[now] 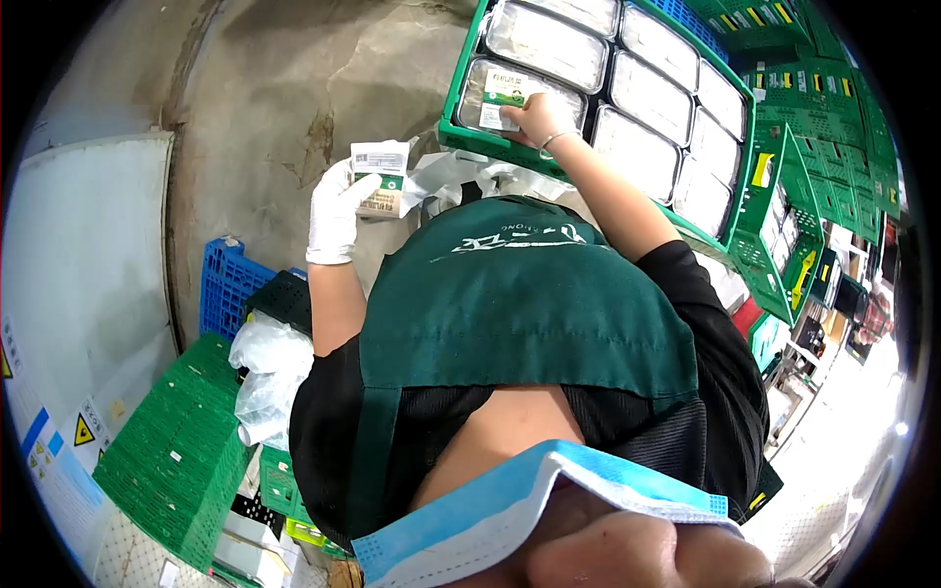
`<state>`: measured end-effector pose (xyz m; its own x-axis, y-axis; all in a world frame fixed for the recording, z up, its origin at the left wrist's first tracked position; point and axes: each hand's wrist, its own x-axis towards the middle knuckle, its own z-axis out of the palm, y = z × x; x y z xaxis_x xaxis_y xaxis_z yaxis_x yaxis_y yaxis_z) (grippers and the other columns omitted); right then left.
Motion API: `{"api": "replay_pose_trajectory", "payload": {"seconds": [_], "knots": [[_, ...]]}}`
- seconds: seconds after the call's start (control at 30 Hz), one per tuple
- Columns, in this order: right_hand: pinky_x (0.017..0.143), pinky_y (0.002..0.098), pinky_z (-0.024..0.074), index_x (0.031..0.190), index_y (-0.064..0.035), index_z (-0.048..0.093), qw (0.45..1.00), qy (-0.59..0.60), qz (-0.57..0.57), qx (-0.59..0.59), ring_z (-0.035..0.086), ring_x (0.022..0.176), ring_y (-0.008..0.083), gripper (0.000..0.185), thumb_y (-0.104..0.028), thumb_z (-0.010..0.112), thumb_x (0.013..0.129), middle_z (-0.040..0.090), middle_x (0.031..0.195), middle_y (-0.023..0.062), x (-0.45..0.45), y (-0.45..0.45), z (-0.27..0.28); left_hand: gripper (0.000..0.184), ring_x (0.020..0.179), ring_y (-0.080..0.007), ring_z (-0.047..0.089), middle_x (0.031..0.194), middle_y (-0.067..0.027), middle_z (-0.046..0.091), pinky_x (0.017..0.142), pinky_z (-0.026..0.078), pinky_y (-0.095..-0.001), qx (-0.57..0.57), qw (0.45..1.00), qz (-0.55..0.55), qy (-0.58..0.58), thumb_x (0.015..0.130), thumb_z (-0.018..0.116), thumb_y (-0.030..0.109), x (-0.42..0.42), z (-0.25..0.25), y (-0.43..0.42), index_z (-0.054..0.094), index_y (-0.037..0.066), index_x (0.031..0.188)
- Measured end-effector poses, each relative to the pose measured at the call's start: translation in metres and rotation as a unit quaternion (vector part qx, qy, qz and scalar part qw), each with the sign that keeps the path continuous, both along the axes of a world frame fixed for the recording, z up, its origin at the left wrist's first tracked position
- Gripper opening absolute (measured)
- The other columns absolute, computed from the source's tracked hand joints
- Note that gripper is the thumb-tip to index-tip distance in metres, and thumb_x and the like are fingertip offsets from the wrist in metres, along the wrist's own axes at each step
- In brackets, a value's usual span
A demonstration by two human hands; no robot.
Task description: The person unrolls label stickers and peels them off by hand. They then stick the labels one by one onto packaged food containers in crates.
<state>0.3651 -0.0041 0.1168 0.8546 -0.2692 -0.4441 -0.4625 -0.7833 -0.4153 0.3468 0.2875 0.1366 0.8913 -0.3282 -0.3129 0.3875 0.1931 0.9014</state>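
Note:
My left hand, in a white glove, grips a small stack of green-and-white printed labels, thumb on top. My bare right hand touches a similar label that lies on the clear lid of a black tray. That tray sits in the near left corner of a green crate, among several more lidded trays. The fingers of my right hand are bent together at the label's lower right edge, and whether they pinch anything is hidden.
More green crates stand at the right and far right. At the left are a blue crate, a clear plastic bag and a green crate stack. Crumpled white sheets lie beyond the apron.

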Motion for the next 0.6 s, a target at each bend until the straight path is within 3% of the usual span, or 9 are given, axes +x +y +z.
{"api": "replay_pose_trajectory", "payload": {"seconds": [0.03,0.13,0.17,0.27,0.37,0.47,0.5,0.57,0.6], "knots": [[0.064,0.0379,0.0462,0.082,0.0025,0.057,0.995,0.055,0.051,-0.066,0.057,0.067,0.0340,0.047,-0.042,0.059,0.069,0.059,0.072,0.0197,0.002,-0.009,0.004,0.028,0.077,-0.0132,0.054,0.088,-0.0080,0.058,0.071,0.042,-0.0241,0.038,0.999,0.007,0.026,0.073,0.055,0.003,0.003,-0.010,0.006,0.052,-0.005,0.099],[0.072,0.0376,0.0425,0.107,-0.0054,0.046,0.942,-0.238,0.129,-0.198,0.053,0.089,0.0281,0.057,-0.044,0.058,0.068,0.056,0.092,0.0150,-0.006,-0.017,0.003,0.018,0.072,-0.0129,0.055,0.082,-0.0072,0.058,0.066,0.043,-0.0235,0.056,0.998,0.027,0.006,0.073,0.056,0.004,0.018,-0.013,0.011,0.054,-0.002,0.089],[0.087,0.0430,0.0332,0.115,-0.0108,0.042,0.943,-0.172,0.191,-0.212,0.037,0.111,0.0267,0.059,-0.047,0.054,0.070,0.044,0.116,0.0129,-0.008,-0.007,0.018,0.014,0.069,-0.0128,0.055,0.079,-0.0070,0.058,0.064,0.043,-0.0230,0.054,0.998,0.028,0.022,0.073,0.056,0.004,0.025,-0.011,0.010,0.055,-0.002,0.085],[0.096,0.0506,0.0147,0.129,-0.0146,0.024,0.950,-0.136,0.214,-0.184,0.020,0.123,0.0270,0.073,-0.057,0.042,0.072,0.020,0.135,0.0041,-0.008,-0.006,-0.028,0.011,0.066,-0.0158,0.057,0.077,-0.0089,0.057,0.060,0.046,-0.0249,0.050,0.999,-0.001,-0.003,0.075,0.054,0.006,0.060,0.020,-0.014,0.053,-0.001,0.083],[0.092,0.0430,0.0271,0.121,-0.0088,0.036,0.944,-0.287,0.124,-0.108,0.032,0.114,0.0284,0.059,-0.044,0.049,0.075,0.036,0.123,0.0145,-0.031,-0.024,-0.002,0.010,0.065,-0.0117,0.054,0.077,-0.0053,0.056,0.057,0.044,-0.0232,0.088,0.990,0.017,-0.107,0.075,0.055,0.009,0.109,0.051,-0.057,0.054,0.001,0.082],[0.061,0.0292,0.0428,0.090,-0.0013,0.052,0.956,-0.161,-0.118,0.215,0.054,0.069,0.0174,0.028,-0.025,0.056,0.076,0.056,0.074,0.0103,-0.110,-0.064,0.055,0.012,0.067,-0.0098,0.053,0.075,-0.0034,0.055,0.057,0.044,-0.0224,0.150,0.967,-0.103,-0.176,0.077,0.055,0.011,0.175,0.073,-0.125,0.055,0.004,0.086],[0.059,0.0266,0.0434,0.090,-0.0001,0.052,0.888,-0.074,-0.195,0.410,0.054,0.069,0.0146,0.028,-0.025,0.057,0.077,0.057,0.074,0.0075,-0.143,-0.086,0.038,0.012,0.067,-0.0089,0.053,0.075,-0.0025,0.055,0.057,0.044,-0.0222,0.144,0.960,-0.152,-0.185,0.077,0.055,0.012,0.194,0.081,-0.160,0.055,0.005,0.086],[0.061,0.0257,0.0443,0.088,0.0011,0.053,0.695,-0.063,-0.448,0.559,0.054,0.069,0.0161,0.031,-0.028,0.057,0.077,0.057,0.076,0.0080,-0.177,-0.089,0.041,0.014,0.075,-0.0114,0.053,0.083,-0.0044,0.056,0.066,0.043,-0.0230,0.118,0.942,-0.255,-0.183,0.078,0.054,0.014,0.215,0.090,-0.245,0.055,0.003,0.087],[0.061,0.0252,0.0446,0.088,0.0023,0.053,0.617,-0.048,-0.538,0.572,0.054,0.068,0.0159,0.035,-0.031,0.056,0.078,0.058,0.076,0.0081,-0.177,-0.086,0.043,0.016,0.079,-0.0129,0.052,0.086,-0.0053,0.056,0.069,0.042,-0.0239,0.159,0.842,-0.314,-0.409,0.078,0.053,0.015,0.238,0.070,-0.293,0.054,0.003,0.088]]}}
